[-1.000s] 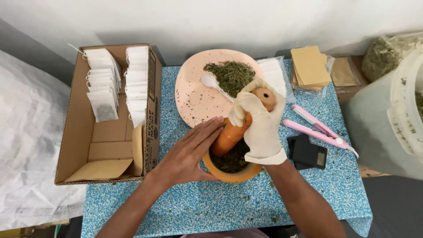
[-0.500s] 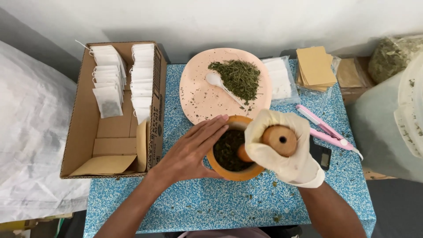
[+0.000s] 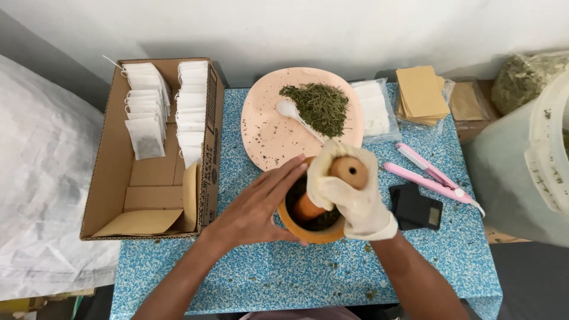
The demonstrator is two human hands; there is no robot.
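Note:
A wooden mortar [image 3: 314, 232] stands on the blue speckled table [image 3: 296, 278], with dark crushed herbs inside. My right hand [image 3: 347, 192], in a white glove, grips a wooden pestle [image 3: 348, 170] that reaches down into the bowl. My bare left hand [image 3: 258, 207] rests flat against the mortar's left side, fingers spread along its rim. Behind the mortar lies a pink plate [image 3: 272, 133] carrying a heap of dried green herbs [image 3: 323, 106] and a white spoon [image 3: 293, 112].
A cardboard box [image 3: 112, 178] with rows of white tea bags [image 3: 172, 101] sits at the left. Right of the mortar lie a pink sealing tool [image 3: 430, 175], a small black scale [image 3: 415, 207], brown envelopes [image 3: 422, 92] and clear bags [image 3: 373, 109]. A large whitish bucket [image 3: 527, 166] stands at the right edge.
The pestle has swung from leaning toward the plate to leaning toward me, then back nearer upright in the mortar. My left hand has stayed on the mortar's side.

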